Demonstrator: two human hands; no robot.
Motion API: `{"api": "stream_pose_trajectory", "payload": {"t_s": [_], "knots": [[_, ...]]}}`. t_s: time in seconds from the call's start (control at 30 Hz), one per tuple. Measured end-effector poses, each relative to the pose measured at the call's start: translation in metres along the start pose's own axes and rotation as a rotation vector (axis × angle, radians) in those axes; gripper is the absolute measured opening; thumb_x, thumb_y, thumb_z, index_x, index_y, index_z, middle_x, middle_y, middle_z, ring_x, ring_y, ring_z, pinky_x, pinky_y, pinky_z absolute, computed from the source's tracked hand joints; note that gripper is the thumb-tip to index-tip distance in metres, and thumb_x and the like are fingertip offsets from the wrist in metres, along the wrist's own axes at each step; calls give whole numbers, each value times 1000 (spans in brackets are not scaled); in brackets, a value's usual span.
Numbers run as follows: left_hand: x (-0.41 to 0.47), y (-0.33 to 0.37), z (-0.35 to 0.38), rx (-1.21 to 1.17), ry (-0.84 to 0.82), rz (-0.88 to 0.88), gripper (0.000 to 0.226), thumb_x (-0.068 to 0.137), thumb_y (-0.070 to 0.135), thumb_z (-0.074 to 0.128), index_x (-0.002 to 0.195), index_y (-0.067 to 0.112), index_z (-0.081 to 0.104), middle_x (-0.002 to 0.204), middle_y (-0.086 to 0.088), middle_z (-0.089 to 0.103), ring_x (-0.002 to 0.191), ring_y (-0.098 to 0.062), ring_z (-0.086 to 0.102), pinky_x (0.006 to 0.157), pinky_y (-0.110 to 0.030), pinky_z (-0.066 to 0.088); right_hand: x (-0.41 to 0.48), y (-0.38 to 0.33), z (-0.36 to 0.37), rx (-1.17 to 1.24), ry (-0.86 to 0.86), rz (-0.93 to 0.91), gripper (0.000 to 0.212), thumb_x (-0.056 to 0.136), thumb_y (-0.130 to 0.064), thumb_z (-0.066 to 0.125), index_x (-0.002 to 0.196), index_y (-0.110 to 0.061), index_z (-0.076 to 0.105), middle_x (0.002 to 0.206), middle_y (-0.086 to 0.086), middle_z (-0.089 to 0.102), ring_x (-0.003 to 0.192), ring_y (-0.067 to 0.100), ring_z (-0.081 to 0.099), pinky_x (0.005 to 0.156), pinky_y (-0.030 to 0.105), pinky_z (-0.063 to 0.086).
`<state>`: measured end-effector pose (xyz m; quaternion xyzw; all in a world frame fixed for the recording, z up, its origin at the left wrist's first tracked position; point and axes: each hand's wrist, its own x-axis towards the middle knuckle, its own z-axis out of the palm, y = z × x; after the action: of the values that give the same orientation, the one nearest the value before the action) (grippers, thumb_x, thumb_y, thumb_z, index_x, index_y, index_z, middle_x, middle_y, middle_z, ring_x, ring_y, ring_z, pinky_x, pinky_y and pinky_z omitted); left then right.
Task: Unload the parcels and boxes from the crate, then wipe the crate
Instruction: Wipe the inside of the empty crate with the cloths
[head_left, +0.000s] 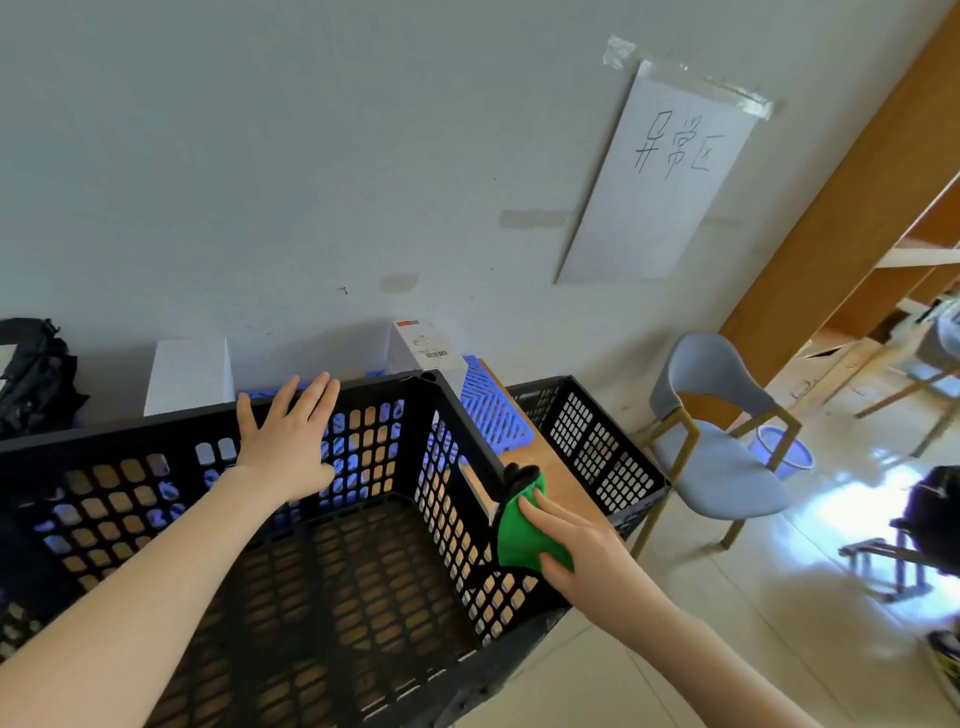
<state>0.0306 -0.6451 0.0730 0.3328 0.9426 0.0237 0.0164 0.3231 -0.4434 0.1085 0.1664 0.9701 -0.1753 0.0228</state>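
Note:
A black perforated crate (156, 436) fills the lower left, with nothing inside it. My left hand (291, 441) lies flat with straight fingers against the crate's far wall, near the rim. My right hand (576, 540) presses a green cloth (519, 530) against the crate's right wall at its top edge, fingers curled over the cloth. Two white boxes stand against the wall behind the crate: one (189, 376) at the left, one with a barcode label (423, 345) at the right.
A second black crate (592, 441) stands to the right on a wooden table, with a blue plastic grid (491, 405) beside it. A grey chair (717, 431) and a blue bucket (784, 452) are further right. A black bag (36, 374) lies at far left.

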Motion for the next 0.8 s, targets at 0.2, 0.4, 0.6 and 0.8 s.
{"api": "stream_pose_trajectory", "payload": {"t_s": [0.2, 0.4, 0.6, 0.8], "knots": [[-1, 0, 3, -23, 26, 9, 104, 84, 43, 61, 155, 24, -12, 162, 7, -18, 150, -23, -13, 114, -67, 1, 13, -12, -1, -69, 15, 46, 62, 95, -23, 50, 150, -33, 23, 156, -10, 26, 135, 13, 39, 109, 25, 34], [-3, 2, 4, -1, 40, 6, 105, 85, 50, 60, 154, 23, -15, 162, 5, -21, 149, -22, -17, 114, -65, -4, 81, -36, 2, -54, 111, 30, 56, 99, -18, 45, 151, -25, 25, 158, 1, 23, 128, 26, 48, 101, 36, 44], [-4, 4, 4, 15, 40, -11, 104, 87, 48, 56, 153, 23, -20, 160, 7, -25, 148, -21, -21, 113, -64, -9, 177, -51, -2, -99, 94, 8, 59, 98, -10, 43, 152, -21, 21, 160, 3, 15, 127, 30, 48, 95, 37, 44], [-1, 1, -4, -77, -54, 21, 99, 87, 45, 55, 154, 27, -16, 160, 11, -24, 148, -17, -22, 113, -58, -15, 218, -46, 1, 134, 176, -68, 54, 96, -8, 46, 146, -23, 36, 154, -2, 31, 128, 25, 48, 103, 34, 41]]}}
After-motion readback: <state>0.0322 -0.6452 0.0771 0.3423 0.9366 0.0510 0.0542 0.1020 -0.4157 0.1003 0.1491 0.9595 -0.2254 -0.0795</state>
